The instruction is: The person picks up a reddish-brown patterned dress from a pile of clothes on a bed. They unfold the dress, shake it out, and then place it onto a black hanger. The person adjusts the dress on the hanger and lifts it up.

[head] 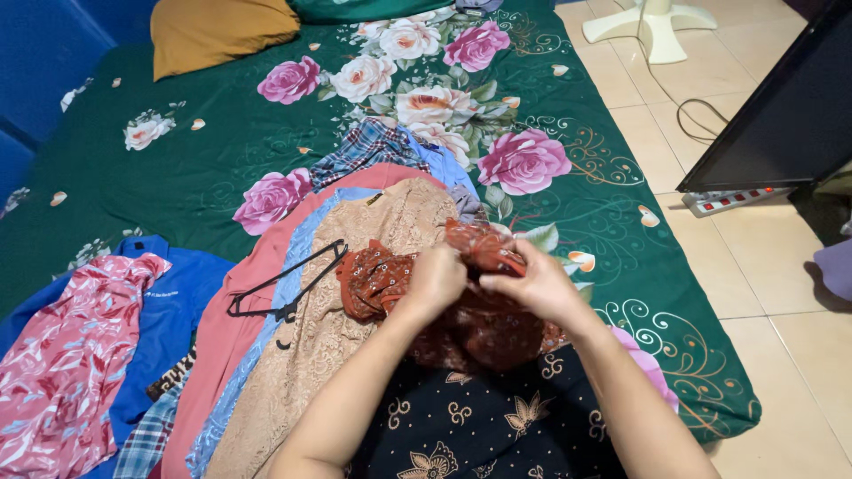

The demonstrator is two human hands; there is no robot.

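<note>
2 hands meet over 1 bunched garment. Left hand is closed in a fist on the upper edge of the rust-red patterned cloth, knuckles toward the camera. Right hand is closed too, fingers pinching the same cloth just beside the left; the 2 hands touch or nearly touch at the fingertips.

Cloth position: crumpled in a heap at lower centre of the view, lying partly on the beige lace garment and partly on the black printed fabric nearest the camera. Long axis of the heap runs roughly left to right, 1 loose lobe pointing left toward the black hanger, another raised lobe pointing up and right behind the right hand. Which end is collar or hem: cannot tell, folds hide it.

Surroundings: hanger lies flat on the beige garment, left of the cloth, apart from it. Beneath the beige layer, stacked and fanned leftward: a light blue piece, a salmon-pink piece, then a blue shirt and a pink-and-white print. A plaid shirt sits above the pile. All rests on a green floral bedsheet. Tiled floor at right carries a white power strip.
</note>
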